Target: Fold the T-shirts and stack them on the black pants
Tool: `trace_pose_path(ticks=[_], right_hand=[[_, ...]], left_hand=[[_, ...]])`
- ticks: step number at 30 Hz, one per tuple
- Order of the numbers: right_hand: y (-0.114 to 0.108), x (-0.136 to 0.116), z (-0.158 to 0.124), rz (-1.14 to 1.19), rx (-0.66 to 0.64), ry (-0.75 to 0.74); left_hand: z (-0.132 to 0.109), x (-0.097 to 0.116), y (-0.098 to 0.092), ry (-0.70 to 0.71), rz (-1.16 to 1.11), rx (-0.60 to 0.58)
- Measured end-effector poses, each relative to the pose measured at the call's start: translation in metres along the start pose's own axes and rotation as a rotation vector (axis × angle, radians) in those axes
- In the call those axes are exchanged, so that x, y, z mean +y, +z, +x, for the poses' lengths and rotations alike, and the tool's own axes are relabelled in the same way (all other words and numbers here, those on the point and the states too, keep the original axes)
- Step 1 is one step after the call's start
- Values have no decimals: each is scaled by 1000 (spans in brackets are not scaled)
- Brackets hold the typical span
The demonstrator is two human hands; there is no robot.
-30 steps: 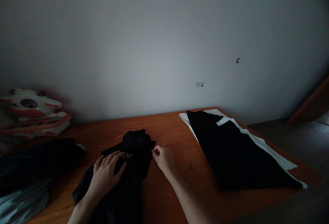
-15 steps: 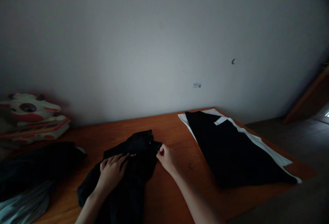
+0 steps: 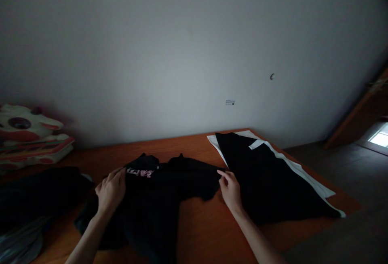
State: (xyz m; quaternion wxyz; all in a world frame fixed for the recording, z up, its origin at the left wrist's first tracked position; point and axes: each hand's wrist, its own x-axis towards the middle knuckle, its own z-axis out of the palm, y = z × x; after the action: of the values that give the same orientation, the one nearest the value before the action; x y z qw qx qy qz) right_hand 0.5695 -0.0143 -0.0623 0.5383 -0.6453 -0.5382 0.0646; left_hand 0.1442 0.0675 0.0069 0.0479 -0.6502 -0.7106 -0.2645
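A black T-shirt (image 3: 157, 203) with a pale pink print on its chest lies partly spread on the wooden table. My right hand (image 3: 230, 189) pinches the end of its sleeve, which is drawn out to the right. On the shirt's left part, beside the print, my left hand (image 3: 112, 189) is closed on the fabric, its fingertips partly hidden. The lower part of the shirt is loose and rumpled toward me. Just right of my right hand, a flat black garment (image 3: 266, 183) lies over a white one (image 3: 315, 181).
At the left are a dark heap of cloth (image 3: 39, 191) and a grey cloth (image 3: 22, 239). A cow-shaped toy keyboard (image 3: 33, 134) stands behind them near the wall. The wooden table (image 3: 200, 231) ends at the right, above a grey floor.
My right hand has moved right, stretching the bunched sleeve out sideways. My left hand has shifted left, and the print on the chest now shows. The view has turned slightly right.
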Motion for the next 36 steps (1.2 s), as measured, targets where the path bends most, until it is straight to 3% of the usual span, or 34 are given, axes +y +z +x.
trace_pose_path(ticks=[3,5,7,10,13,19,22,26,28,31,33,35,36], right_hand=[[-20,5,-8,50,136,19],[-26,2,-12,87,135,15],[-26,-3,-14,98,80,5],[-21,-11,-15,27,6,13],[-17,-18,-17,-86,-49,-49],[-11,-28,-30,-337,-298,-173],[-8,-33,-27,-323,-412,-169],[-12,-35,6,-238,-672,-282],[-14,-34,31,-249,-718,-302],[-9,-32,54,-339,-471,-262],[-2,-34,49,-350,-272,-257],[3,-42,28,-302,-221,-296],[5,-48,14,-261,-272,-332]], left_hand=[[7,9,0,44,-12,-14],[-2,22,-7,197,-84,-11],[-22,37,-21,429,-205,-113],[-63,46,-44,745,-256,-415],[-96,24,-57,877,-171,-444],[-118,-71,-43,719,-17,-197],[-122,-90,-30,674,-10,-137],[-110,-78,-20,647,-46,-187],[-96,-66,-17,637,-69,-228],[-76,-45,-11,627,-71,-272],[-69,-29,-5,582,-63,-240],[-68,-13,1,518,-62,-186],[-69,-5,3,492,-65,-168]])
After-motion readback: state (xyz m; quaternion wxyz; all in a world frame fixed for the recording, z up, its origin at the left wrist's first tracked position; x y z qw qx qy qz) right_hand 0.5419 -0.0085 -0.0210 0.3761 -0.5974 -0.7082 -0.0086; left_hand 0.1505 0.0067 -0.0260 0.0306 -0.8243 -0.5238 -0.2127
